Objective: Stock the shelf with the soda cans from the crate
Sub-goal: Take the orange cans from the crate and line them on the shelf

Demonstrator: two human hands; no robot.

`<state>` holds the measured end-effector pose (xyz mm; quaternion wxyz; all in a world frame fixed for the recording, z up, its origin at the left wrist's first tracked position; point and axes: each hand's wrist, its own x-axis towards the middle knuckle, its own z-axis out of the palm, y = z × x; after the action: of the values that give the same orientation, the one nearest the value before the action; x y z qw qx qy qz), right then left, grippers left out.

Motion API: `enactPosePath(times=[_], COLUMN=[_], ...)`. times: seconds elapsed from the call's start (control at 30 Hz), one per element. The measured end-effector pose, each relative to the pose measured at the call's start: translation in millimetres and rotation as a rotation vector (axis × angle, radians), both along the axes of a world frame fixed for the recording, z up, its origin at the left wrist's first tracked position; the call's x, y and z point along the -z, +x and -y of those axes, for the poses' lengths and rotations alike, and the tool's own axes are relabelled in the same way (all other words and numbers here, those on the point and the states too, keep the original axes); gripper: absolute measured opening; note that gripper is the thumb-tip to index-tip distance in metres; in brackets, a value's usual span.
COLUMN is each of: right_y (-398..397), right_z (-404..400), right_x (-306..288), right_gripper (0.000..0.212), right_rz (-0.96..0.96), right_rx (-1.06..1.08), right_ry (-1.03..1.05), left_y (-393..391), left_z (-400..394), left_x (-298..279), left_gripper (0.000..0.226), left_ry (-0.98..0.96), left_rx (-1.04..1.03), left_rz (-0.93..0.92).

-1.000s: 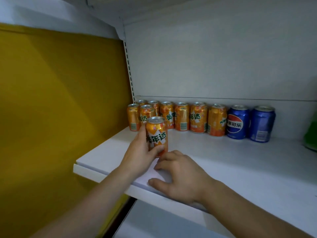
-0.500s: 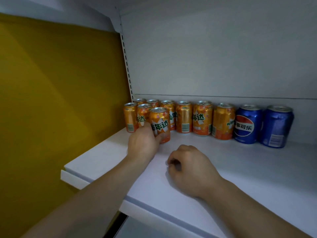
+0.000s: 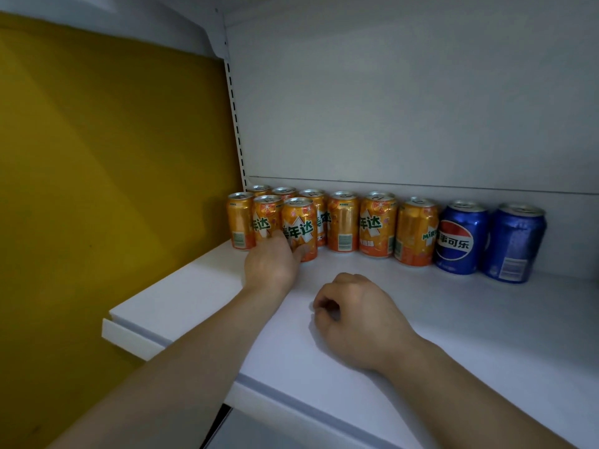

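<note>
Left hand (image 3: 272, 264) clamped on orange can (image 3: 299, 228) low, on shelf (image 3: 453, 319) ahead of knuckles. Right hand (image 3: 359, 319) curled empty, nearer. Risk: hard shove topples neighbour cans (image 3: 343, 222) behind.

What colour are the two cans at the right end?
Blue cans, seen in the head view.

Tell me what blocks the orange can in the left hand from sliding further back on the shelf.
The left hand holds the front orange can. Directly behind it stand other orange cans, close against it, so it cannot go further back. The shelf to its right is bare.
</note>
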<state>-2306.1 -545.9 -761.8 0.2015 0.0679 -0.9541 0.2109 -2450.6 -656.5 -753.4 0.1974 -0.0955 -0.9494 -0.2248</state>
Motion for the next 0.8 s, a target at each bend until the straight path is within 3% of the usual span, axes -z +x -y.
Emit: enactPosePath(times=[0.1,0.2,0.3,0.37,0.47,0.57,0.7,0.8], right_y=[0.1,3.9,11.0,16.8,32.3,58.3,104.9,129.7], right_z=[-2.1,-3.5,4.4,19.6,54.9,96.3,156.7,191.9], right_x=[-1.7,-6.1,-11.3,-13.7,-8.8,7.5,64.4,142.1], right_gripper=[0.019,0.018,0.028,0.037,0.03,0.023,0.018,0.017], right_rz=[-0.023,-0.037,-0.08,-0.13,-0.22,-0.357,-0.452,-0.133], right_rx=[0.014,0.044,0.045,-0.006,-0.096,-0.106,-0.191,-0.228], right_ry=[0.011,0.035,0.106,0.177,0.287,0.179,-0.05,-0.17], left_y=[11.5,40.6,77.3,104.4,144.3,175.5,216.6,238.4], left_z=[10.9,31.1,56.8,73.2,95.5,126.1,184.8,229.5], left_x=[-2.2,-5.3,-1.2,9.2,25.6,35.3,94.3,176.4], left_gripper=[0.042,0.028,0.013,0.014,0.014,0.012,0.019,0.016], left_ry=[0.072,0.198,0.483,0.607,0.651,0.778,0.901,0.688], left_rx=[0.074,0.153,0.298,0.365,0.388,0.354,0.336,0.287], left_rz=[0.048,-0.021,-0.023,0.021,-0.003,-0.084,0.19,0.5])
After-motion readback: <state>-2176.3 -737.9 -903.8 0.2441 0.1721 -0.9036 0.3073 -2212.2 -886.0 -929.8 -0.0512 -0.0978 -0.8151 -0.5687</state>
